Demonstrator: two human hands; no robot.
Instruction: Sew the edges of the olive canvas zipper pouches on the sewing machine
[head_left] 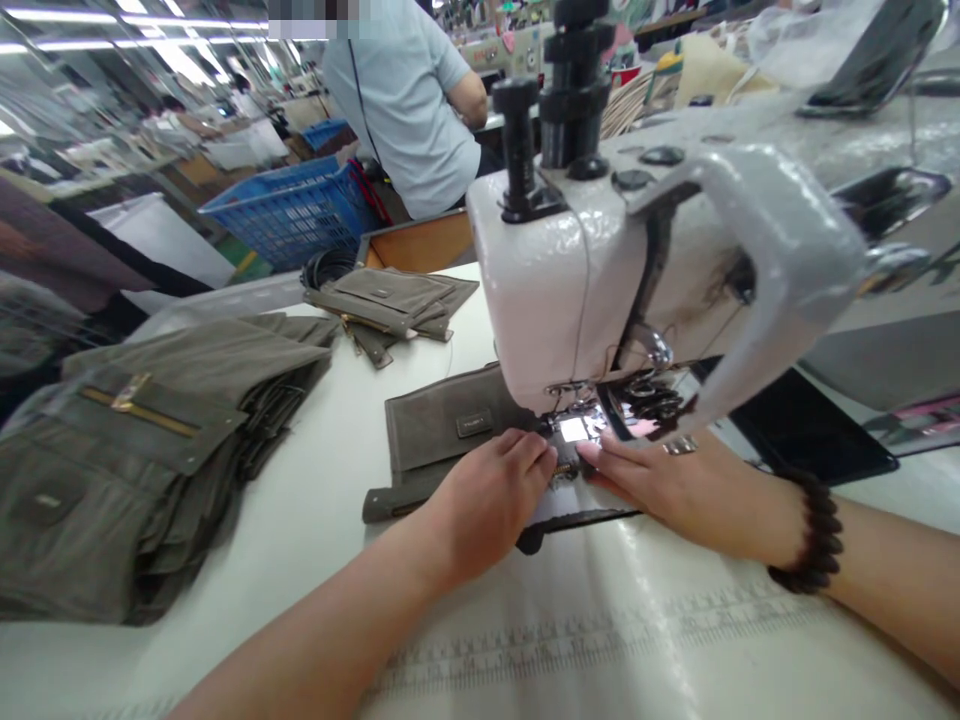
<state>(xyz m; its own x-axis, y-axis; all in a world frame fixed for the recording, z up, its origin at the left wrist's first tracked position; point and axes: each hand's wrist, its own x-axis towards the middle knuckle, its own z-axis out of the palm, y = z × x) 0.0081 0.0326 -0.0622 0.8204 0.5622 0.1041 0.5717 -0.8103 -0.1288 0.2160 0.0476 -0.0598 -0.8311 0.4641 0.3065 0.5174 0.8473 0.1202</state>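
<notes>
An olive-grey fabric panel with a small label patch and a zipper strip lies under the head of a white sewing machine. Its right part is hidden by the machine head and my hands. My left hand is closed on the panel's near edge, fingers pressed together just left of the needle area. From the right, my right hand reaches in with its fingertips closed at the same piece, beside the metal zipper part. Some of its fingers are hidden behind the machine; a dark bead bracelet circles that wrist.
A large pile of olive fabric pieces with zippers lies on the left of the white table. Further back is a smaller stack of panels. A printed ruler runs along the front. Beyond are a blue basket and a seated person.
</notes>
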